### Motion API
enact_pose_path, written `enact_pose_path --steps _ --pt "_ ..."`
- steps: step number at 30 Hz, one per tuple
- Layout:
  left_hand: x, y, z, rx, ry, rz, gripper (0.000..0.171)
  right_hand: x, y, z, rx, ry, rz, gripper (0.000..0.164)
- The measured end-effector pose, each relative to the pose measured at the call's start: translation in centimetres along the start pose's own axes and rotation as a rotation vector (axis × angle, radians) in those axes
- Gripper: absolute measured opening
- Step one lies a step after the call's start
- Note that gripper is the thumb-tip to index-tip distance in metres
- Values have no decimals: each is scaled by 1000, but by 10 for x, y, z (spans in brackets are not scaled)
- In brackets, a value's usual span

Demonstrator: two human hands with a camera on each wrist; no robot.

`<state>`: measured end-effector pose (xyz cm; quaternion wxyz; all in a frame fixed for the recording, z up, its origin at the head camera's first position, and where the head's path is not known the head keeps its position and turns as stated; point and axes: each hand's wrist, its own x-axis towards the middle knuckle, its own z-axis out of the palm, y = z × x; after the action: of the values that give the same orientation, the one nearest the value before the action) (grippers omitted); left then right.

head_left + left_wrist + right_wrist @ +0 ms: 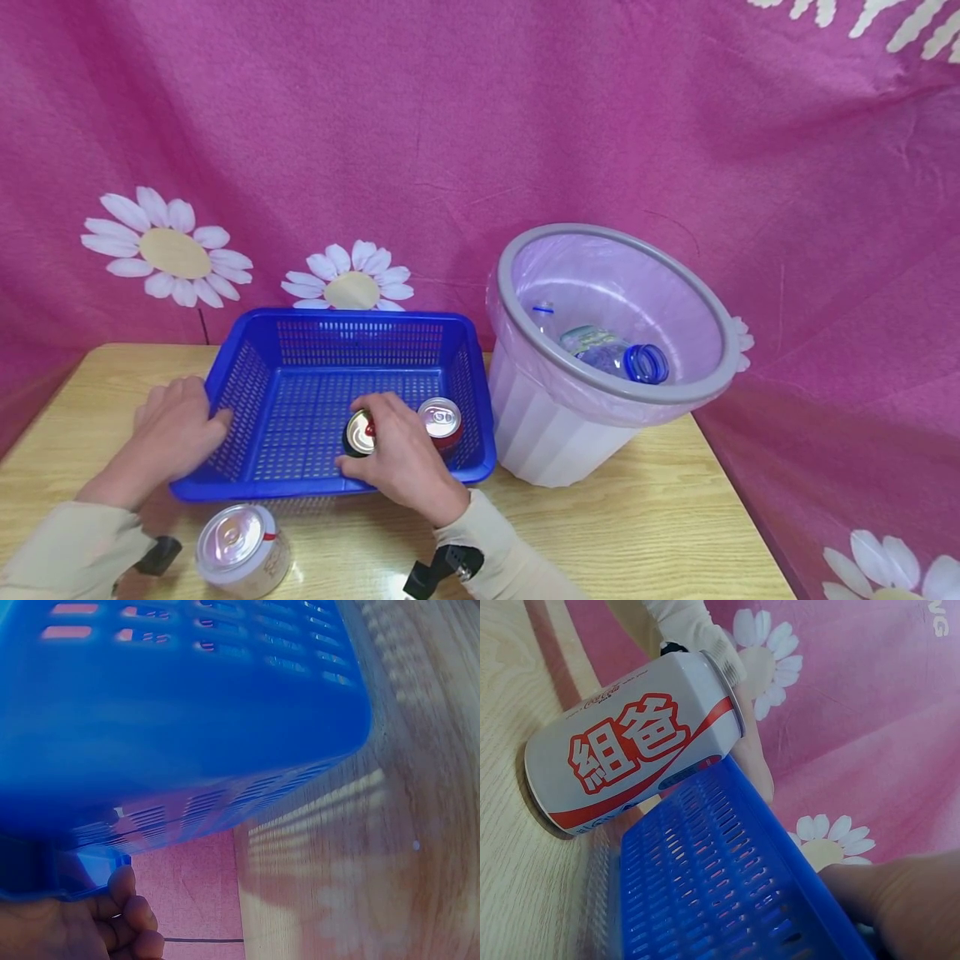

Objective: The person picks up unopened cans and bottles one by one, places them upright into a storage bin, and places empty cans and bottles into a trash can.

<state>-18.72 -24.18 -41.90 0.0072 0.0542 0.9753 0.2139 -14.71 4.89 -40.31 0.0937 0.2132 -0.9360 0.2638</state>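
Note:
A blue plastic basket (288, 490) with slotted walls sits on the table. My left hand (176, 429) grips its left rim, the thumb over the edge; in the left wrist view, curled fingers (136, 919) show at the rim. My right hand (401, 454) reaches over the front wall and holds a dark drink can (361, 434) by its top, thumb and fingers on opposite sides. The can stands upright inside the basket. Just right of that hand, a red can (441, 419) is also in the basket. The right wrist view shows only part of my right hand (922, 907).
On the table before the basket stands a white can (243, 552), whose red lettering shows in the right wrist view. To the basket's right, a white bin (543, 433) with a grey rim and a pink liner holds clear plastic bottles (600, 354). Behind hangs a pink flowered cloth (450, 150).

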Motion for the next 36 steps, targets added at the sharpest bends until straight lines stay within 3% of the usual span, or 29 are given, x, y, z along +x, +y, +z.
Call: enact_pose_path --steps 36 --pt "1 0 -1 3 1 -2 43 2 -1 1 -22 -25 6 59"
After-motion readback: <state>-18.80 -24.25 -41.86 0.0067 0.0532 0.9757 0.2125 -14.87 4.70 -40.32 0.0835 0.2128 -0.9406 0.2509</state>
